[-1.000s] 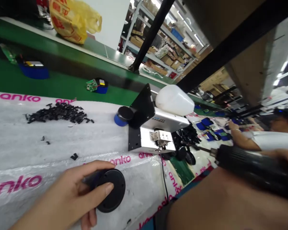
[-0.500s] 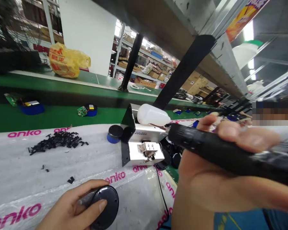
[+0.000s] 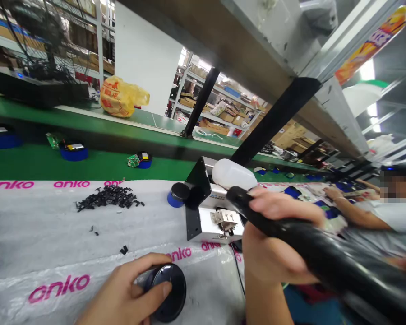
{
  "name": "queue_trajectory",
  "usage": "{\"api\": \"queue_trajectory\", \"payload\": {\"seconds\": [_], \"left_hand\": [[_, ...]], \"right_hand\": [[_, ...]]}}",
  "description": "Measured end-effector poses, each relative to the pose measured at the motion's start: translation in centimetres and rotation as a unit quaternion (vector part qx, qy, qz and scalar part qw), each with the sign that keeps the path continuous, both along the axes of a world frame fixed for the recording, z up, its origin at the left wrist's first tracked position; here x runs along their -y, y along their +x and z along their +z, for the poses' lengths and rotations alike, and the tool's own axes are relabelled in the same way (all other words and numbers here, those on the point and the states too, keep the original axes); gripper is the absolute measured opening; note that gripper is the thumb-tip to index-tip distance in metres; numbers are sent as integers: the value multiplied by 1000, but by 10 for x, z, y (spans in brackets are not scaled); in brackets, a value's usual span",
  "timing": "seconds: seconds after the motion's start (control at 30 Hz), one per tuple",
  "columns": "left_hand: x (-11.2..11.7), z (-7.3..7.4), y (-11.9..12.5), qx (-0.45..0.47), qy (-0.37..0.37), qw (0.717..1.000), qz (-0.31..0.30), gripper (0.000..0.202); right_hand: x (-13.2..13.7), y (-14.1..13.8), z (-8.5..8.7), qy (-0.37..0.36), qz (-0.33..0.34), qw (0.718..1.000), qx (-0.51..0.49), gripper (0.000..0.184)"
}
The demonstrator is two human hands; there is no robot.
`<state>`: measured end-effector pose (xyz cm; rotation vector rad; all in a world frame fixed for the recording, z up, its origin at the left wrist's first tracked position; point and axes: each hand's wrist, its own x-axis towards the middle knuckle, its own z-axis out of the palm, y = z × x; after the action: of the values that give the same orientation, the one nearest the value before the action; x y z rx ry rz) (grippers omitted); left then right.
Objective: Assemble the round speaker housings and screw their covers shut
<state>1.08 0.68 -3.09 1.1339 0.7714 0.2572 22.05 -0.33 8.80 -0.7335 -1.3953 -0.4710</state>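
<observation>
My left hand (image 3: 135, 286) grips a round black casing (image 3: 176, 289) at the bottom centre, thumb across its glossy face and fingers round its side. In my right hand (image 3: 274, 239), raised close to the camera, is a black electric screwdriver (image 3: 301, 246), my fingers wrapped round its body. Its front end points left, before a white screw feeder (image 3: 203, 225) with black side panel; the bit cannot be made out. A white plastic bottle (image 3: 233, 174) lies on top of the feeder. Just left of it sits a blue-and-black round unit (image 3: 178, 195).
A pile of small black pieces (image 3: 108, 197) lies on the printed plastic sheet (image 3: 54, 234). Blue units with circuit boards (image 3: 73, 150) line the green belt (image 3: 108, 169) behind. A slanted black post (image 3: 277, 119) rises beyond the feeder. A co-worker (image 3: 382, 216) sits at right.
The view has shifted, so the bench appears further right. The screwdriver's front end has moved left across the front of the feeder. My left hand keeps hold of the casing.
</observation>
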Motion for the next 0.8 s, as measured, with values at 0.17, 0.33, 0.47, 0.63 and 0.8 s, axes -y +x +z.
{"api": "queue_trajectory", "payload": {"seconds": [0.17,0.33,0.47,0.63,0.8], "left_hand": [[0,6,-1,-4,-15,1000,3,54],[1,5,-2,-8,-14,1000,2,53],[1,2,-2,-9,-12,1000,8,56],[1,-9,-2,-7,18,1000,7,55],[1,-4,-2,-6,8,1000,5,55]], "right_hand": [[3,-9,13,122,-25,989,-85,44],[5,0,26,130,-46,979,-149,41],[-14,9,20,151,-20,985,-81,31],[-20,7,0,30,18,998,-53,27],[25,0,6,70,3,988,-139,31]]}}
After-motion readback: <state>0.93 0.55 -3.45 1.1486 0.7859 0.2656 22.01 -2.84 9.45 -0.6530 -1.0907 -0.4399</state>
